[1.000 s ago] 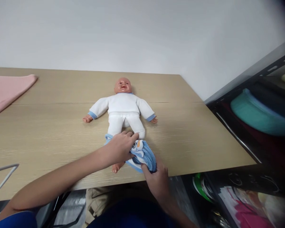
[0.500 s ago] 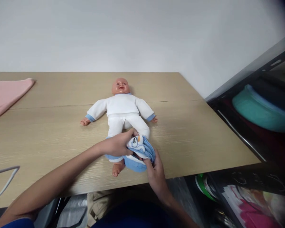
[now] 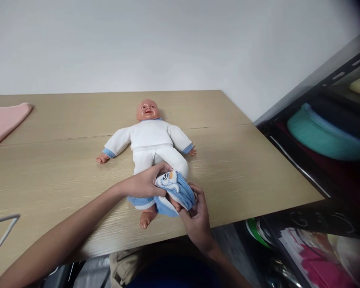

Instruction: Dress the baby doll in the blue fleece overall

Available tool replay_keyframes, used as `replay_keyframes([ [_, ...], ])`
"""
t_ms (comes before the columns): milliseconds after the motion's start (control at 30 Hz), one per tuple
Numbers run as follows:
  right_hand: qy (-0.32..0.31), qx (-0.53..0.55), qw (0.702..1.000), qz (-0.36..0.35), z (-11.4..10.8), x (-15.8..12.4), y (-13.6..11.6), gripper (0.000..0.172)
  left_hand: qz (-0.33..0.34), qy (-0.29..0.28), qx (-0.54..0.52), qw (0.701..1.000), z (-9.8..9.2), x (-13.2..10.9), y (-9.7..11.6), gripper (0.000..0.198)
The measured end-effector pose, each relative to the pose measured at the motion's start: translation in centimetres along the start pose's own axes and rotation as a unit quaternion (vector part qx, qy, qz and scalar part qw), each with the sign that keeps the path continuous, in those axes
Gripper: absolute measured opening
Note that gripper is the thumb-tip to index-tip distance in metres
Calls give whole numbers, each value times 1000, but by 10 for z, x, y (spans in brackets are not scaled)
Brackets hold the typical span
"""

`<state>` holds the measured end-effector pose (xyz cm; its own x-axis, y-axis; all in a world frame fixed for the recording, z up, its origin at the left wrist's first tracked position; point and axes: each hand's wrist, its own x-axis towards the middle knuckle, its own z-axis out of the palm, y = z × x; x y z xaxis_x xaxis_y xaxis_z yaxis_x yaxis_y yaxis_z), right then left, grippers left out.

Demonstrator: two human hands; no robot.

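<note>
A baby doll [image 3: 151, 138] in a white suit with blue cuffs lies on its back on the wooden table [image 3: 63, 168], head away from me. Both hands grip a small blue sock [image 3: 175, 188] with a cartoon face, bunched over the doll's right-hand foot. My left hand [image 3: 147, 182] pinches the sock's upper edge by the doll's legs. My right hand [image 3: 198, 216] holds its lower side at the table's front edge. The doll's other foot [image 3: 146, 218] is bare and sticks out below my left hand.
A pink cloth [image 3: 3, 122] lies at the far left of the table. A white wire hanger [image 3: 3, 232] pokes in at the lower left. To the right stands a dark shelf unit [image 3: 318, 160] holding a teal item [image 3: 324, 136].
Both hands have drawn the blue sock a little farther up over the doll's foot. The view has shifted slightly right, so the doll sits a bit more to the left.
</note>
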<state>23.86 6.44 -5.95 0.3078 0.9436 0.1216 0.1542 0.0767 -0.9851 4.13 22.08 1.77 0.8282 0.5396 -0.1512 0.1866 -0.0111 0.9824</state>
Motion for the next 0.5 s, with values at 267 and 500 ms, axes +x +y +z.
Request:
replay_keyframes([
  [267, -30, 37, 998, -45, -10, 13, 4, 61, 32, 24, 29, 999, 0, -2, 6, 46],
  [500, -132, -86, 982, -108, -41, 61, -14, 16, 31, -56, 122, 990, -9, -4, 1, 27],
])
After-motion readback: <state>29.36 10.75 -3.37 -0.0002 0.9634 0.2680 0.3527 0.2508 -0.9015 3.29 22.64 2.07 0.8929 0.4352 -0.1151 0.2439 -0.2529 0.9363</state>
